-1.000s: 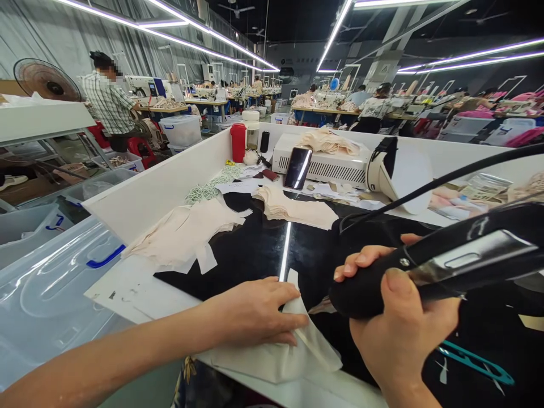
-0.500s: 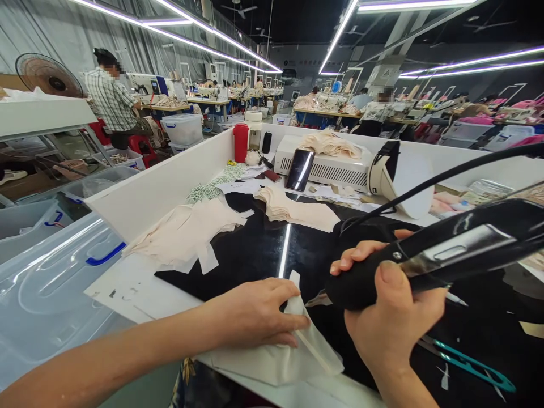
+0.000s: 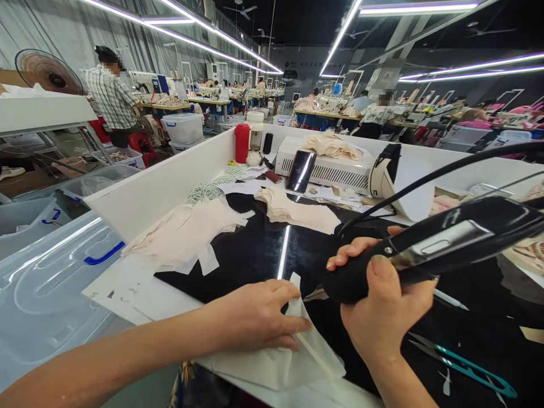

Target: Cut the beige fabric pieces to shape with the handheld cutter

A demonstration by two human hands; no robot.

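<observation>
My left hand (image 3: pixel 259 317) lies palm down on a cream fabric piece (image 3: pixel 314 348) at the table's front edge. Its fingers are stretched and apart, pressing on the cloth, and hide part of it. A narrow strip of the cloth points up beyond the fingertips. My right hand (image 3: pixel 389 309) is wrapped around a black corded hand tool (image 3: pixel 442 243) with a silver panel. The tool's flat metal tip (image 3: pixel 317 293) is just right of the cloth strip; whether they touch, I cannot tell. Teal-handled thread snips (image 3: pixel 471 368) lie right of my right wrist.
Cream fabric pieces (image 3: pixel 182 232) and a fabric stack (image 3: pixel 295 211) lie farther back on the black mat (image 3: pixel 242 249). Behind them are a phone (image 3: pixel 301 171), a white vented box (image 3: pixel 327 170) and a red bottle (image 3: pixel 241 143). Plastic bins (image 3: pixel 42 289) stand left. A white pen (image 3: pixel 451 299) lies right.
My right hand and the black tool have shifted slightly left. More of the snips' blades now shows. My left hand stays on the cloth.
</observation>
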